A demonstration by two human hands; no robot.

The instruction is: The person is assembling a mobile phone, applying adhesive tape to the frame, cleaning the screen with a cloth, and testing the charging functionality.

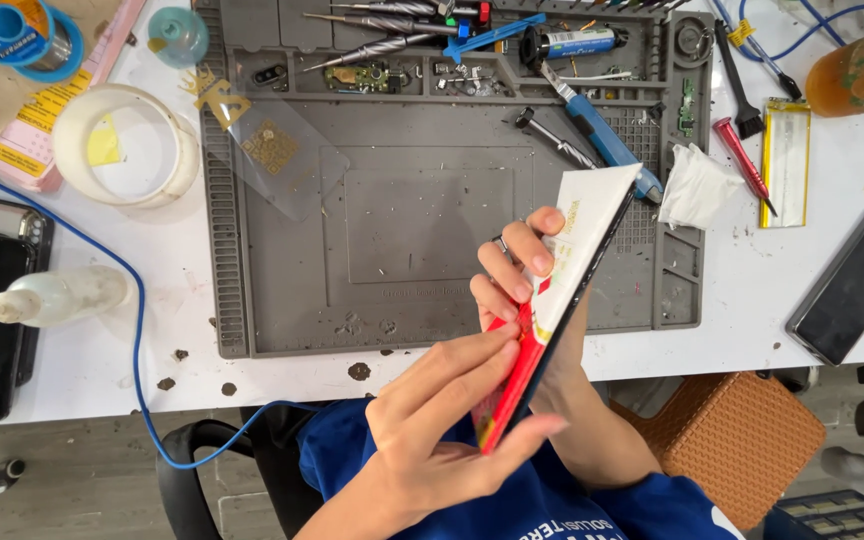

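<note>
I hold a thin flat phone [592,215] tilted on edge over the front of the grey work mat [402,220]. Its face is white at the top and red at the bottom, and its rim is black. My left hand [432,420] pinches the red lower end, with the fingers laid along the face and the thumb under the black edge. My right hand [512,270] reaches from behind, its fingers curled over the middle of the face. Both hands grip the phone.
On the mat lie a blue-handled blade tool [602,135], screwdrivers, small parts and a clear film [272,150]. Right of it are a crumpled tissue [697,185], a red screwdriver [742,160], a flat battery [787,160], a black phone [852,285]. At left are a tape roll [127,145] and a squeeze bottle [52,295].
</note>
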